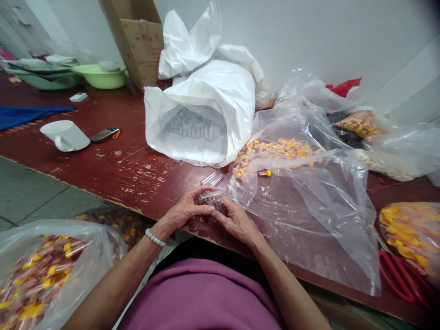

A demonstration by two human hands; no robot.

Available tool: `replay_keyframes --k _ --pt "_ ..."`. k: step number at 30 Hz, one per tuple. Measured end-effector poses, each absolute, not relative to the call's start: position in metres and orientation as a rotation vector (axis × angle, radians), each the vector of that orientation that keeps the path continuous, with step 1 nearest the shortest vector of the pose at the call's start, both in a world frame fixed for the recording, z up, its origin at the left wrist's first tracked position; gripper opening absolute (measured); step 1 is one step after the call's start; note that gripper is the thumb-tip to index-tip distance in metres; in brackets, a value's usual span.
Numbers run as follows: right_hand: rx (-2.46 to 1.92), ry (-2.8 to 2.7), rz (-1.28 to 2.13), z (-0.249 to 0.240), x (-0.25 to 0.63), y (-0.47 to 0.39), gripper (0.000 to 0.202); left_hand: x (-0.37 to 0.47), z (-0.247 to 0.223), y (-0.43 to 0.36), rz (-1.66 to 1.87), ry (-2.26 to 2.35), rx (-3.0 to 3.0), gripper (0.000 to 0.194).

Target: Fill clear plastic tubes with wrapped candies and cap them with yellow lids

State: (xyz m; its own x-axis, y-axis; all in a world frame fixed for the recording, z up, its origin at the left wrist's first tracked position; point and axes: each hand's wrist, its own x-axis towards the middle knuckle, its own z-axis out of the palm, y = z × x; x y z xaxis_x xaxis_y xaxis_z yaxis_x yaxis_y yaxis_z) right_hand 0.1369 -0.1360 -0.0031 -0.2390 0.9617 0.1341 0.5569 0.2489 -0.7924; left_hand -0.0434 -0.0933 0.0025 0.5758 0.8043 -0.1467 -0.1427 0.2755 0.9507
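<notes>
Between my hands are several small clear plastic tubes [211, 197], at the front edge of the red table. My left hand [193, 206], below a bead bracelet, has its fingers curled round their left side. My right hand [236, 219] closes on them from the right, thumb near the left thumb. A few more clear tubes [212, 178] lie just beyond. Behind them a white sack [237, 87] lies open towards me with many clear tubes inside. To the right, small yellow-capped pieces [282, 149] rest in a clear plastic bag [309, 183]. One yellow-capped tube [264, 173] lies apart.
On the left of the table [130, 169] are a white mug [65, 136], a phone [105, 134] and basins. A cardboard box [142, 50] stands behind. Red-handled scissors [400, 277] and a filled bag [410, 229] lie right. Another bag [51, 275] of yellow-capped pieces sits lower left.
</notes>
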Motion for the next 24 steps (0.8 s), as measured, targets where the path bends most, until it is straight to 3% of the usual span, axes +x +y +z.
replay_keyframes --k 7,11,16,20,24 --pt "-1.344 -1.781 0.925 -0.002 0.139 -0.134 0.016 -0.042 0.0 -0.091 0.787 0.759 1.062 0.037" --pt "-1.354 -1.766 0.835 -0.005 0.142 -0.136 0.016 -0.044 -0.002 -0.092 0.776 0.719 0.962 0.04" --pt "-1.38 -2.039 0.373 -0.003 0.148 -0.138 0.024 -0.049 -0.001 -0.09 0.643 0.642 0.808 0.049" --pt "-1.485 -2.275 -0.103 0.006 0.149 -0.135 0.029 -0.049 0.001 -0.085 0.445 0.561 0.737 0.038" --pt "-1.441 -2.358 -0.243 0.014 0.149 -0.133 0.034 -0.046 0.002 -0.085 0.293 0.501 0.792 0.026"
